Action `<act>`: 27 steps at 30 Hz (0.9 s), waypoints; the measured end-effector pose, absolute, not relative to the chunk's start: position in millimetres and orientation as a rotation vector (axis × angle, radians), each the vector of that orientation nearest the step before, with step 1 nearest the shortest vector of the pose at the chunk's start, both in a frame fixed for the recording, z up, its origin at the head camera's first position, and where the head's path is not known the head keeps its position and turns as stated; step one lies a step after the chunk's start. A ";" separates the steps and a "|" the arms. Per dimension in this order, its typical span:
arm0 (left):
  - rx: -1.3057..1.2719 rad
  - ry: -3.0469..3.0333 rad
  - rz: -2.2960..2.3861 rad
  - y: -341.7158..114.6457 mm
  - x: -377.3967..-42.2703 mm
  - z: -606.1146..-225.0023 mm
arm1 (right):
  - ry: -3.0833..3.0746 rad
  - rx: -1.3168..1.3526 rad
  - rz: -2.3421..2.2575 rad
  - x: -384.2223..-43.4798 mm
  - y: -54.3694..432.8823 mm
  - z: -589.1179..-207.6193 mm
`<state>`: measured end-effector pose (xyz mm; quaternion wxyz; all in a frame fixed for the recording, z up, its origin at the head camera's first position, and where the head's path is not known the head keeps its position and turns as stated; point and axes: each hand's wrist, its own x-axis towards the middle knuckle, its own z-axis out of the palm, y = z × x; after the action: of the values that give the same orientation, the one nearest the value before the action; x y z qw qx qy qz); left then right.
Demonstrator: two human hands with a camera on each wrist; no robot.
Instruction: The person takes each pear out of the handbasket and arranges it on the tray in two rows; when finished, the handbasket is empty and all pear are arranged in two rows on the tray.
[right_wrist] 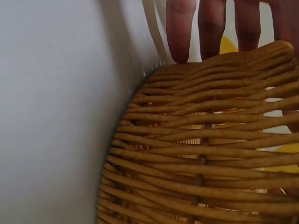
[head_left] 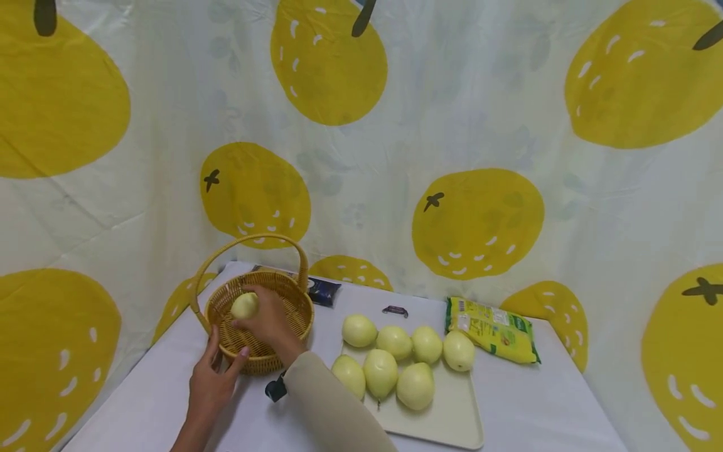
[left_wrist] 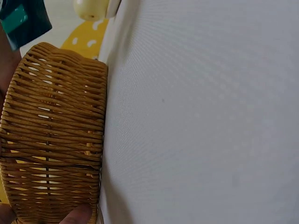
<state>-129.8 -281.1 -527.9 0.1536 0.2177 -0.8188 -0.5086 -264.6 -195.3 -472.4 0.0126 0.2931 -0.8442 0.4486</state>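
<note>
A pale yellow pear (head_left: 245,306) is held in my right hand (head_left: 270,317), between thumb and fingers, inside the round wicker basket (head_left: 305,329). The basket has a tall arched handle (head_left: 257,237) and stands on the table at the left. My left hand (head_left: 211,380) rests against its near left side, thumb and fingers spread apart on the woven wall. In the right wrist view the left fingers (right_wrist: 212,28) reach fairly straight to the wicker. The left wrist view shows a thumb tip (left_wrist: 77,215) on the basket's side.
Several pears (head_left: 415,386) lie in two rows on a cream tray (head_left: 452,420) right of the basket. A yellow-green packet (head_left: 494,329) lies behind the tray. A dark packet (head_left: 323,292) is partly behind the basket, and a small dark item (head_left: 395,311) lies nearby. A printed curtain (head_left: 361,188) hangs behind.
</note>
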 end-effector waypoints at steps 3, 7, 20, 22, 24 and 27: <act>0.629 -2.346 -1.464 -281.2 -129.7 -527.5 | -2.630 0.987 1.240 -268.8 -199.4 -469.7; 0.629 -2.351 -1.459 -281.0 -130.1 -527.1 | -2.666 1.019 1.114 -274.7 -202.9 -467.3; 0.623 -2.359 -1.459 -277.0 -129.8 -526.3 | -2.699 1.084 0.972 -286.1 -202.1 -478.3; 0.618 -2.360 -1.445 -277.8 -128.7 -526.0 | -2.710 1.076 0.922 -284.9 -202.4 -479.6; 0.614 -2.363 -1.431 -278.9 -128.1 -526.1 | -2.725 1.056 0.904 -283.3 -202.5 -481.0; 0.613 -2.364 -1.426 -279.5 -129.1 -526.5 | -2.748 1.009 0.908 -282.7 -201.9 -482.6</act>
<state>-129.1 -279.5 -526.5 0.1563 0.2142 -0.8256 -0.4981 -282.7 -201.9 -482.6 0.0384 0.3289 -0.8959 0.2962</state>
